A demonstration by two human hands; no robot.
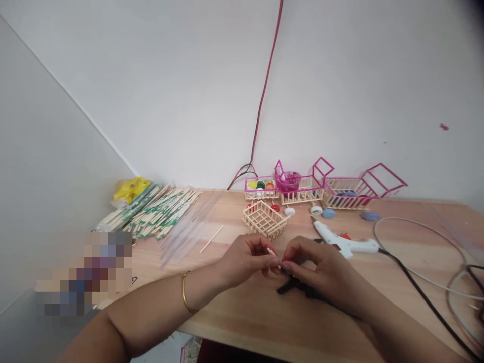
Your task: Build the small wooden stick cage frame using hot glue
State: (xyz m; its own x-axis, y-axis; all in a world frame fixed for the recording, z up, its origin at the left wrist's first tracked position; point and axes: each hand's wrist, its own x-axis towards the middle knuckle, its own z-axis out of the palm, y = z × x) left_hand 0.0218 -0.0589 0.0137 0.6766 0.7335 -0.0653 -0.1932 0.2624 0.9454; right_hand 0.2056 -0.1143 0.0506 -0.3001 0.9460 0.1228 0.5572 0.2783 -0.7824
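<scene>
My left hand [251,259] pinches a short pale wooden stick [271,251] between thumb and fingers. Thumb and forefinger of my right hand [312,262] close together at the stick's lower end, hiding most of it. Under my right hand lies a black tool [287,286], partly covered, its kind unclear. Just beyond my hands sits a small basket [264,219] built of bare wooden sticks. To the right, a white glue gun [346,243] rests on the table, nozzle toward the back left.
Stick-built carts with pink rims, among them one cart [350,194], line the wall. A purple cup [289,181] stands in another. At left are a heap of sticks [166,212], clear glue rods [185,234] and a loose stick [212,238]. Cables [419,297] curl at right.
</scene>
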